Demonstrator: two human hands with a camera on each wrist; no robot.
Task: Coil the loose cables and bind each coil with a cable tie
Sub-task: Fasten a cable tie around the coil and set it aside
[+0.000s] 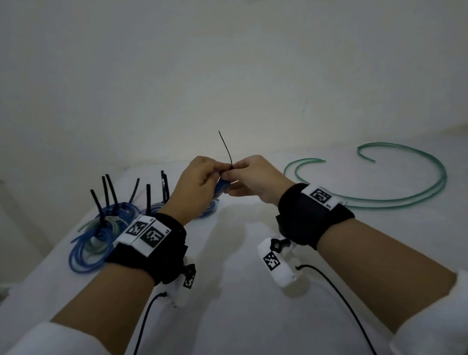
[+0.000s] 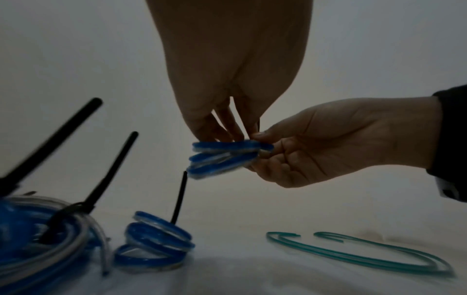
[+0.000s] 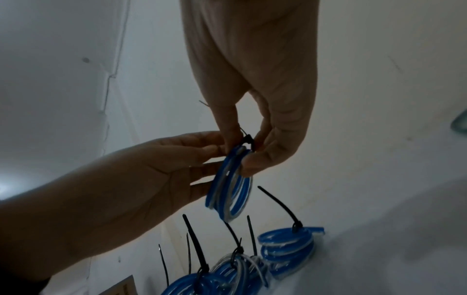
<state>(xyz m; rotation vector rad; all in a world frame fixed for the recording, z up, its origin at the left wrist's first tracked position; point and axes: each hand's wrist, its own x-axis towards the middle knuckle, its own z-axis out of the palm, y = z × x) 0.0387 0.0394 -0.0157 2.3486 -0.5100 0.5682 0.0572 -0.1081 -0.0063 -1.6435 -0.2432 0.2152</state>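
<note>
A small blue coil (image 1: 222,185) hangs above the white table, held between both hands. My left hand (image 1: 215,176) pinches its top edge from the left; the left wrist view shows the fingertips (image 2: 220,129) on the coil (image 2: 225,157). My right hand (image 1: 239,175) pinches a black cable tie (image 1: 226,149) whose thin tail points straight up. In the right wrist view the tie's head (image 3: 248,139) sits on top of the coil (image 3: 230,187), between thumb and forefinger. The tie's loop is mostly hidden by fingers.
Several blue and pale coils (image 1: 97,235) lie at the left, each with a black tie tail (image 1: 97,209) sticking up. One small bound coil (image 2: 156,243) lies nearest the hands. A loose green cable (image 1: 402,197) curves across the table's right. A wall stands behind.
</note>
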